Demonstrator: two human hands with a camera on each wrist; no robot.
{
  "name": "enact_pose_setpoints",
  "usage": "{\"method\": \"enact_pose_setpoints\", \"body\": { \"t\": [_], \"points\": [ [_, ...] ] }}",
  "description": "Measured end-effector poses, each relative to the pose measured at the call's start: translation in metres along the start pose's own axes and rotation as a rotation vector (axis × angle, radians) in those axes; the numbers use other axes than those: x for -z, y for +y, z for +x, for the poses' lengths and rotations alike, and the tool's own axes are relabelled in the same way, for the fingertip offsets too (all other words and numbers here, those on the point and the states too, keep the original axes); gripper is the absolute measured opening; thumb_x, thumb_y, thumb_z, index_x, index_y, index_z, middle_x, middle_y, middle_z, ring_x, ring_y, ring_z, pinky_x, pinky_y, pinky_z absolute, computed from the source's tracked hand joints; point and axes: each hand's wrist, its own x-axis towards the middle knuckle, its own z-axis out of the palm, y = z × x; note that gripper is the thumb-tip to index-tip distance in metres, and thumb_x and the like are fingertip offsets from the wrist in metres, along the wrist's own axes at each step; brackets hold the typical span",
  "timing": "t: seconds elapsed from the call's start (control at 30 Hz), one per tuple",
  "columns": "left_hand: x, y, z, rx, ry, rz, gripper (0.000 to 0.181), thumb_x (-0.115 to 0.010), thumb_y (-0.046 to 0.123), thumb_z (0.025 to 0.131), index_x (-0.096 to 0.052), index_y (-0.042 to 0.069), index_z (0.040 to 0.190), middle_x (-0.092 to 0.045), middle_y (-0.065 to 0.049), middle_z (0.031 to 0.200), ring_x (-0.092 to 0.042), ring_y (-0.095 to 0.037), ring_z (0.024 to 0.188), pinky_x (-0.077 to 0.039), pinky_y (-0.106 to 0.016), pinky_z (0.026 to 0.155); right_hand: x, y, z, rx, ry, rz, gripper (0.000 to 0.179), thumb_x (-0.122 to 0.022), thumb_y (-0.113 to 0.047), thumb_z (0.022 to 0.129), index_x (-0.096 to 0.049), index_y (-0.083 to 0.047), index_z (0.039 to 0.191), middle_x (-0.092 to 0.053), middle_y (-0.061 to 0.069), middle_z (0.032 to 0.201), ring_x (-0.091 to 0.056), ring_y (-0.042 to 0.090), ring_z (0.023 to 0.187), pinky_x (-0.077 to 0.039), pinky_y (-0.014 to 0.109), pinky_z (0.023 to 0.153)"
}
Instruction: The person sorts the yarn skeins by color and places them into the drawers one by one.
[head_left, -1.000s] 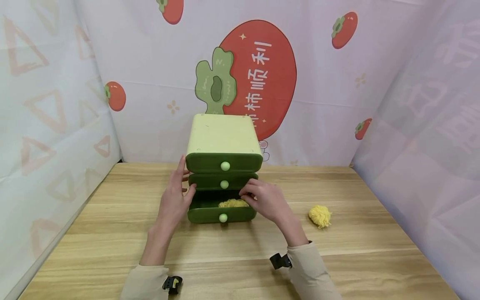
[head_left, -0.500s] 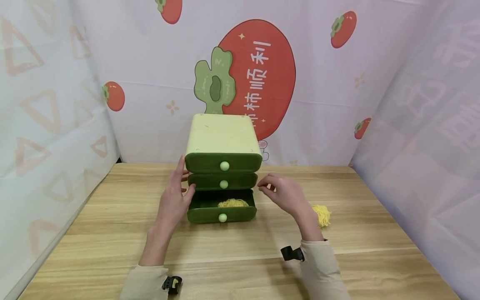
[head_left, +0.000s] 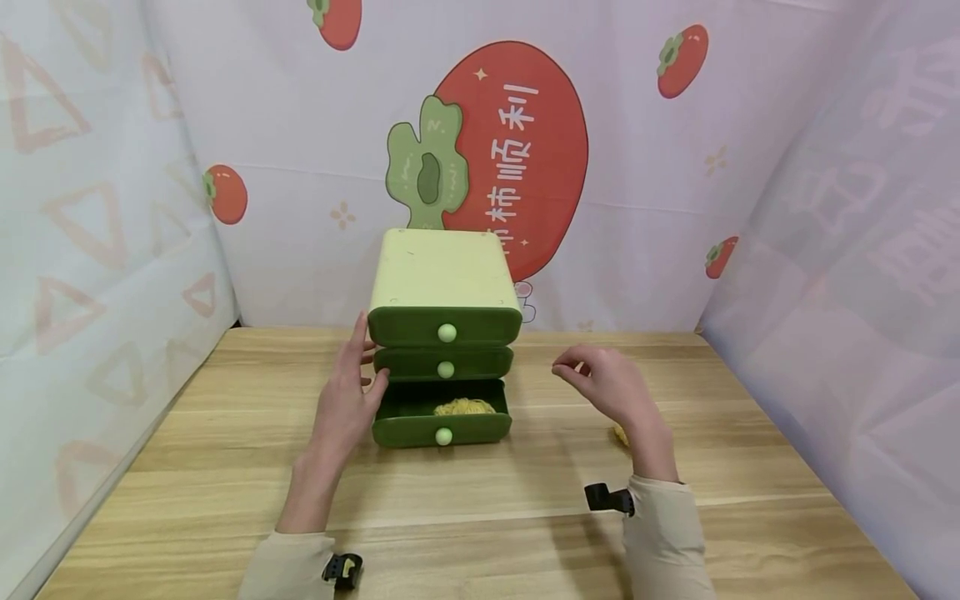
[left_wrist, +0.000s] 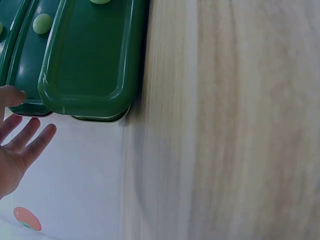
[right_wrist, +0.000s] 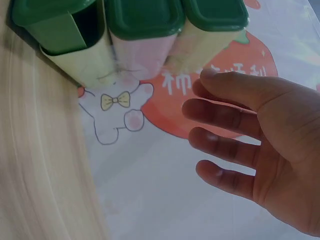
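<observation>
A small cabinet (head_left: 450, 268) with a cream top and three green drawers stands mid-table. Its bottom drawer (head_left: 480, 430) is pulled out, and a clump of yellow yarn (head_left: 462, 407) lies inside. My left hand (head_left: 347, 400) rests at the cabinet's left side. In the left wrist view, its thumb (left_wrist: 14, 95) touches the front of the middle drawer (left_wrist: 31, 70) and the other fingers are spread. Right of the cabinet, my right hand (head_left: 617, 392) hovers above the table, fingers loosely bent, holding nothing. A second yellow yarn ball (head_left: 621, 435) lies mostly hidden behind the right wrist.
The wooden table (head_left: 465, 508) carries the cabinet. Behind it hangs a white cloth (head_left: 300, 250) with printed red persimmons, and cloth walls close off both sides. A black wrist strap device (head_left: 609, 500) sits on the right wrist.
My right hand has left the open bottom drawer and moved right, passing in front of the loose yarn ball. The left hand stays at the cabinet. The yarn in the drawer stays put.
</observation>
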Motion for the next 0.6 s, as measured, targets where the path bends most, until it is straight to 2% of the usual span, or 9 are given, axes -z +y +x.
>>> {"method": "enact_pose_setpoints", "body": {
  "t": [0.3, 0.47, 0.6],
  "points": [
    [0.001, 0.0, 0.001, 0.003, -0.003, 0.003, 0.089, -0.06, 0.004, 0.096, -0.006, 0.029, 0.161, -0.049, -0.018, 0.135, -0.061, -0.036, 0.115, -0.057, -0.049, 0.084, 0.011, 0.028, -0.01, -0.084, -0.074, 0.043, 0.011, -0.068, -0.023, 0.095, -0.077, -0.017, 0.1, -0.074, -0.001, 0.095, -0.067, 0.016, 0.082, -0.054, 0.039, 0.076],
    [0.001, 0.0, 0.0, 0.007, -0.009, -0.006, 0.089, -0.06, 0.003, 0.096, -0.005, 0.03, 0.161, -0.049, -0.02, 0.135, -0.06, -0.037, 0.116, -0.056, -0.051, 0.085, 0.012, 0.042, -0.015, -0.109, -0.11, 0.058, 0.015, -0.066, -0.024, 0.096, -0.075, -0.015, 0.104, -0.073, 0.001, 0.097, -0.067, 0.02, 0.086, -0.054, 0.042, 0.079],
    [0.001, 0.0, 0.0, 0.011, -0.009, -0.016, 0.09, -0.06, 0.003, 0.096, -0.005, 0.032, 0.161, -0.049, -0.019, 0.135, -0.06, -0.037, 0.116, -0.056, -0.051, 0.085, 0.014, 0.053, -0.019, -0.136, -0.146, 0.111, 0.019, -0.066, -0.022, 0.096, -0.073, -0.01, 0.109, -0.072, 0.006, 0.099, -0.065, 0.024, 0.09, -0.053, 0.045, 0.081]
  ]
}}
